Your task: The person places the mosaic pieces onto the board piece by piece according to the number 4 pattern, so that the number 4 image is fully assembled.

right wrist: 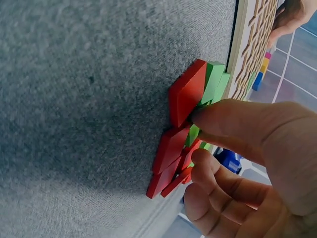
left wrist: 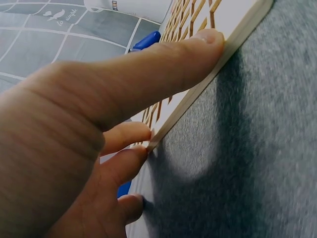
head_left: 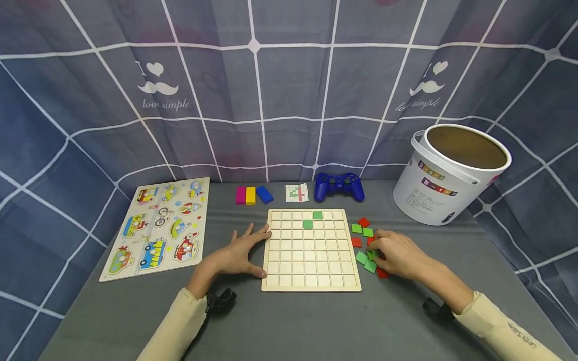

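Fingers [right wrist: 233, 119] of our right hand [head_left: 399, 255] pinch a green tile [right wrist: 192, 135], seen only from the wrist; it is flat and square. Our left hand [head_left: 239, 253] lies flat against the board [head_left: 311, 286].

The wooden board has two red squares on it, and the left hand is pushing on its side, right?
Not quite. The head view shows the two squares on the wooden board are green, not red. The left hand does press against its left edge.
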The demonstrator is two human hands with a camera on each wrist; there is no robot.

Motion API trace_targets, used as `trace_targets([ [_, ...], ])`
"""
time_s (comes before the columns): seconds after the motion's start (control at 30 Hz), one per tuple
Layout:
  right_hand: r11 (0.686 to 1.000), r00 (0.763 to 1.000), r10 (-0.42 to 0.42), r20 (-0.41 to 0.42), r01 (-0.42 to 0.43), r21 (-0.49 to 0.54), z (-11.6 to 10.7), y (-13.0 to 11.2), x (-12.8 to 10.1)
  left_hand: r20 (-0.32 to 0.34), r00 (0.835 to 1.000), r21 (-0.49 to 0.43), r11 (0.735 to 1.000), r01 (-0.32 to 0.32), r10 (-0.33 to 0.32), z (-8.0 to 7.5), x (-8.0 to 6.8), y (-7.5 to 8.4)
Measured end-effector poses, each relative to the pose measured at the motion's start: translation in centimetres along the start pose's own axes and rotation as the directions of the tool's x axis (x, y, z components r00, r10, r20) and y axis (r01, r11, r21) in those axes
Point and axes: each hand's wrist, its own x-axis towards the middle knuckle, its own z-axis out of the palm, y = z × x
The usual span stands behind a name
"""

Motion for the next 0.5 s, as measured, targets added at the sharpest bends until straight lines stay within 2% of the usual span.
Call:
trace_targets([
  [0.17, 1.0, 0.999, 0.017, -0.041, -0.017, 0.011, 0.3, -0.2, 0.2, 0.0, 1.0, -0.01, 1.0, -0.014, 0.014, 0.1, -0.2, -0.1],
  [0.5, 0.999, 0.986, 0.048, -0.156, -0.045, 0.024, -0.1, -0.8, 1.6, 0.001, 1.0, -0.001, 1.0, 0.004, -0.004, -0.1, 0.0, 0.1],
])
